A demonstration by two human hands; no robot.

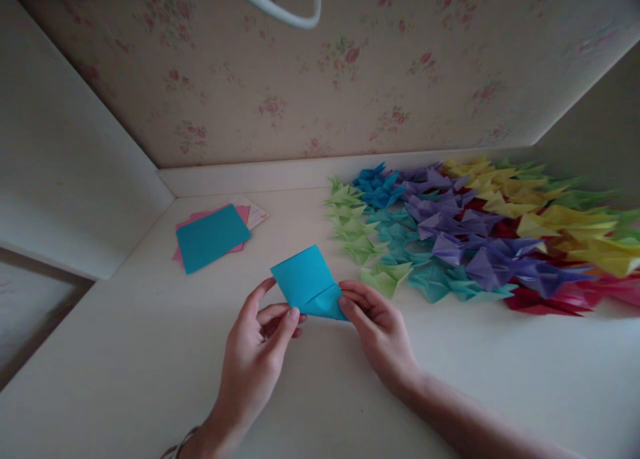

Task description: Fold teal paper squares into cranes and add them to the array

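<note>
A bright blue sheet of folded paper (306, 275) is held up over the white tabletop, with a creased flap along its lower right edge. My left hand (263, 342) pinches its lower left corner between thumb and fingers, the index finger reaching up along the left side. At the lower right corner, my right hand (377, 325) grips the paper between thumb and fingertips. The fingers behind the paper are partly hidden.
Left of my hands lies a stack of flat paper sheets (213, 239), blue on top of pink. Rows of folded paper cranes (445, 239) in several colours cover the right side. A floral wall (300, 92) and a white cable (285, 12) are behind.
</note>
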